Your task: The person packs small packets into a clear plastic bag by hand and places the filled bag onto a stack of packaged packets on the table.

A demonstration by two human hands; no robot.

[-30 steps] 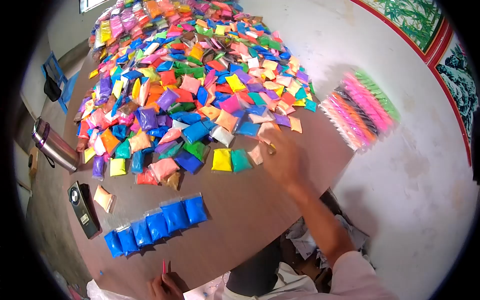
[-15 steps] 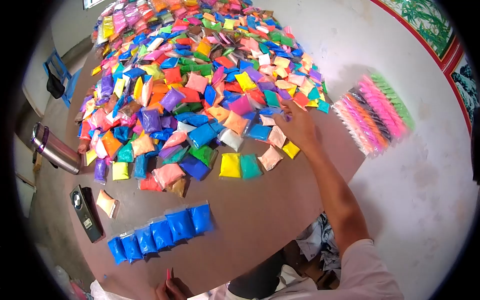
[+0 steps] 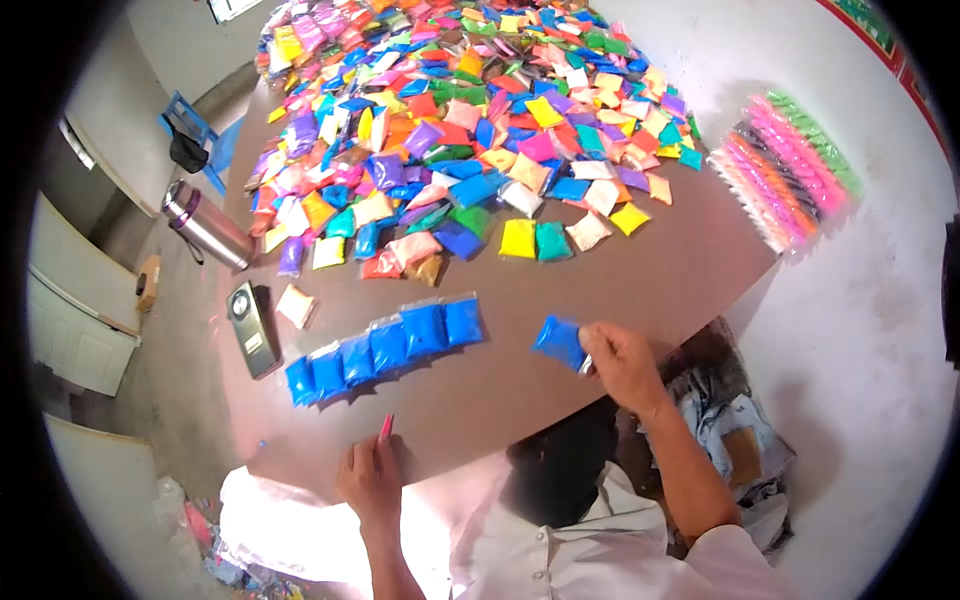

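My right hand [image 3: 622, 368] pinches a blue clear-plastic packet [image 3: 560, 341] by one edge, close to the table's near right side. My left hand [image 3: 370, 478] is closed by the near edge, with a thin red stick-like thing [image 3: 386, 428] poking up from its fingers; its exact kind is unclear. Ahead of that hand lies a slanting row of blue packets [image 3: 388, 346], several side by side, slightly overlapping. Beyond them spreads a big heap of packets [image 3: 450, 140] in many colours, with a yellow packet [image 3: 518, 238] and a teal packet [image 3: 553, 241] at its front.
At the table's left stand a steel flask [image 3: 210, 226] and a dark boxy device [image 3: 253, 330], beside a peach packet [image 3: 296, 306]. Long bundles of coloured packets [image 3: 785, 170] lie at the right. A blue chair [image 3: 205, 140] is behind the left side.
My right hand has come back from the heap's right edge toward me, now with a blue packet. My left hand has come further into view. The camera's view has shifted.
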